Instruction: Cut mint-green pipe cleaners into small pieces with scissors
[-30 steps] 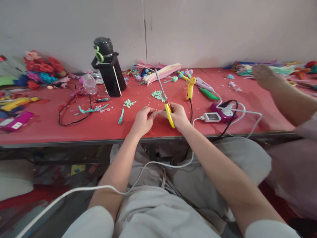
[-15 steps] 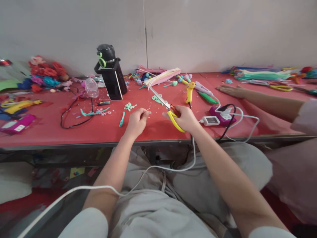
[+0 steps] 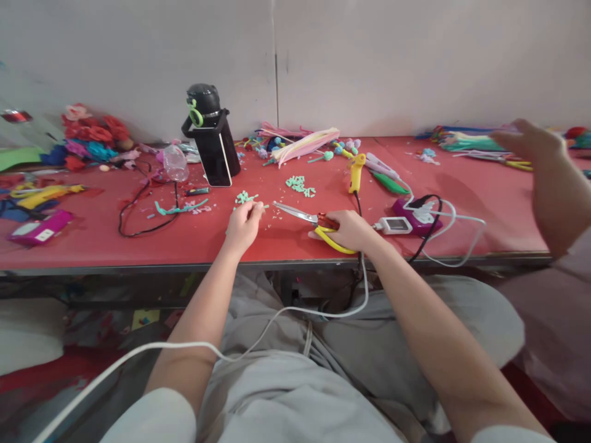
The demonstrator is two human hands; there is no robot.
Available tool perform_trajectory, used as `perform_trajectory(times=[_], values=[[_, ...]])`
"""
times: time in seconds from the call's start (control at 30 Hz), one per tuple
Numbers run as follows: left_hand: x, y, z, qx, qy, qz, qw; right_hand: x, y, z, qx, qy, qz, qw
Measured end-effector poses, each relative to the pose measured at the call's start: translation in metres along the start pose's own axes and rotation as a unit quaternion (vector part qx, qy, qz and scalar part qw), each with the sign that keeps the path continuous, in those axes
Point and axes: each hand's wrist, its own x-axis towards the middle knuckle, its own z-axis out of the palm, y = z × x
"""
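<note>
My left hand (image 3: 244, 229) is closed in a pinch over the table. A short pale green piece of pipe cleaner (image 3: 266, 207) sticks out past its fingertips. My right hand (image 3: 349, 229) grips scissors (image 3: 298, 213) with yellow and red handles. Their blades point left, and the tips lie just right of the green piece, apart from it. Behind my hands are two loose piles of cut green pieces, one (image 3: 244, 197) near my left hand and another (image 3: 301, 186) farther right. Tiny crumbs are scattered below the blades.
A black flask (image 3: 215, 141) has a phone-like black panel leaning on it. A yellow glue gun (image 3: 356, 173) stands right of the piles, near a purple power strip (image 3: 415, 216) with cables. Pipe cleaner bundles (image 3: 308, 144) lie at the wall. A co-worker's hand (image 3: 530, 144) is raised at right.
The scissors have swung down and left, so the blades now point at my left hand. My left hand has shifted slightly left. The co-worker's hand has lifted off the table.
</note>
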Motion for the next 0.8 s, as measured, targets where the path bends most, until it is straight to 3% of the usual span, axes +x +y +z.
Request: perform_trajectory(times=[0.13, 0.8], values=[[-0.003, 0.008, -0.002, -0.042, -0.007, -0.041, 0.998, 0.000, -0.003, -0.001, -0.028, -0.016, 0.010, 0.999], [-0.003, 0.026, -0.003, -0.060, -0.029, -0.039, 0.997, 0.002, -0.003, 0.000, -0.052, -0.032, 0.019, 0.998]])
